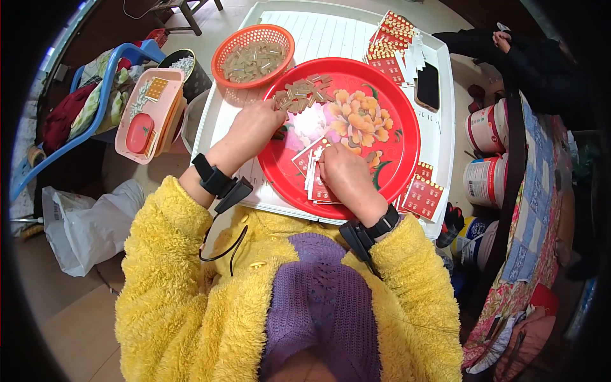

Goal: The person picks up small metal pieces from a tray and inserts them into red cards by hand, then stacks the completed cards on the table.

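Cards, red and white, overlapped in the near part of a round red tray — long edges running mostly toward the body. At the left, an orange basket full of short brown pieces. Next, left hand at the near edge of a loose heap of like pieces, fingertips touching; thumb and fingers close together, but impossible to tell whether clamped on a piece. From that grip, to the right and nearer the body: the overlapped cards. Right hand much nearer, touching them from the right — fingers curled together, tips partly hidden, so no telling whether pinched on a card. Farther right, on the white table, more red cards beside the tray, and a dark phone beyond.
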